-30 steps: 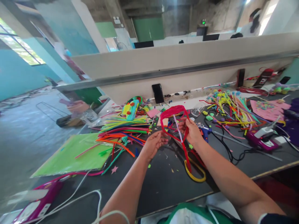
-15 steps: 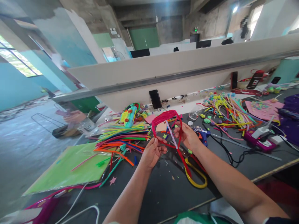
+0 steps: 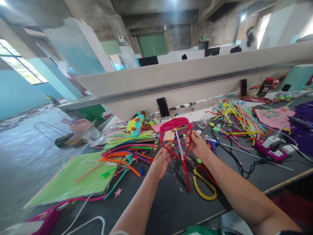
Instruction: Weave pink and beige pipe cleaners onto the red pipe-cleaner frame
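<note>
Both hands hold up a frame bent from red pipe cleaners (image 3: 176, 122), with a thick band across its top and sides that narrow downward. A pale lilac pipe cleaner (image 3: 179, 143) runs down its middle to the bottom point, where a red tail (image 3: 186, 178) hangs. My left hand (image 3: 162, 161) pinches the frame's lower left side, palm turned up. My right hand (image 3: 197, 143) grips its right side between thumb and fingers. Scissors with yellow handles (image 3: 204, 193) lie on the table just beneath, near my right forearm.
Bundles of coloured pipe cleaners (image 3: 129, 145) and a green sheet in plastic (image 3: 73, 178) lie to the left. A blue glue gun (image 3: 213, 146), a magenta power strip (image 3: 270, 150) and cables are to the right. A phone (image 3: 162, 107) leans against the partition (image 3: 137, 94).
The frame's red tail has swung away from the scissors' handle and now hangs straighter, left of it. Both hands keep their hold with little movement.
</note>
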A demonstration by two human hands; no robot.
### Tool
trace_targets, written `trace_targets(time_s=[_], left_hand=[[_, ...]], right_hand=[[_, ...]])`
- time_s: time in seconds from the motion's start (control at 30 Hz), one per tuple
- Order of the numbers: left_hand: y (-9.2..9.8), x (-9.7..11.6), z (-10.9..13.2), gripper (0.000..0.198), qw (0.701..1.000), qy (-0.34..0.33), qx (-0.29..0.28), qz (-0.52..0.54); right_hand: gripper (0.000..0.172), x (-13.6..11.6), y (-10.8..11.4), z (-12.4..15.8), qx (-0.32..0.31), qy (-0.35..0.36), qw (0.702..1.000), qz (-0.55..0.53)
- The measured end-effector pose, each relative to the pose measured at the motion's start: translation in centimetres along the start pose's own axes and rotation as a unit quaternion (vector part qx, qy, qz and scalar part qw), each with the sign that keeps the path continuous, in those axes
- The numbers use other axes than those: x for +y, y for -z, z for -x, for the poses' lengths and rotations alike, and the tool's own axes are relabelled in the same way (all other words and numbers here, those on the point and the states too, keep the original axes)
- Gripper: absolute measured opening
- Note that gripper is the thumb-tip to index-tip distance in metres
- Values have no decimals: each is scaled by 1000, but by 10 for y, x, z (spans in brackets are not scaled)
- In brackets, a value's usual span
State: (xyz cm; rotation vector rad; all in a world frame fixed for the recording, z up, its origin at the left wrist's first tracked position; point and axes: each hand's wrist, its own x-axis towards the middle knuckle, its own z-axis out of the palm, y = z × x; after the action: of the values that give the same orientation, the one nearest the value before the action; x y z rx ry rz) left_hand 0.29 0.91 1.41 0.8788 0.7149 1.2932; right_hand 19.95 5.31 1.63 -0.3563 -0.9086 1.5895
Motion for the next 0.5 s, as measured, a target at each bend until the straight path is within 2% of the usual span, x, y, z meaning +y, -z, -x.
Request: trace_targets(time_s=[0.1, 0.23, 0.3, 0.4, 0.5], left_hand=[[-10, -4, 5, 48, 999, 16, -27, -19], [-21, -10, 14, 68, 990, 93, -105, -33], [-24, -15, 17, 65, 986, 114, -113, -42], [-24, -19, 17, 52, 988, 101, -83, -79], [-21, -18, 15, 47, 987, 90, -65, -112]], right_hand=[[19, 2, 1, -1, 9, 14, 1000, -8], [19, 2, 1, -1, 7, 18, 1000, -10], [19, 2, 1, -1, 1, 12, 1000, 3], [19, 2, 1, -1, 16, 17, 998, 57], [21, 1, 3, -3, 99, 103, 975, 171]])
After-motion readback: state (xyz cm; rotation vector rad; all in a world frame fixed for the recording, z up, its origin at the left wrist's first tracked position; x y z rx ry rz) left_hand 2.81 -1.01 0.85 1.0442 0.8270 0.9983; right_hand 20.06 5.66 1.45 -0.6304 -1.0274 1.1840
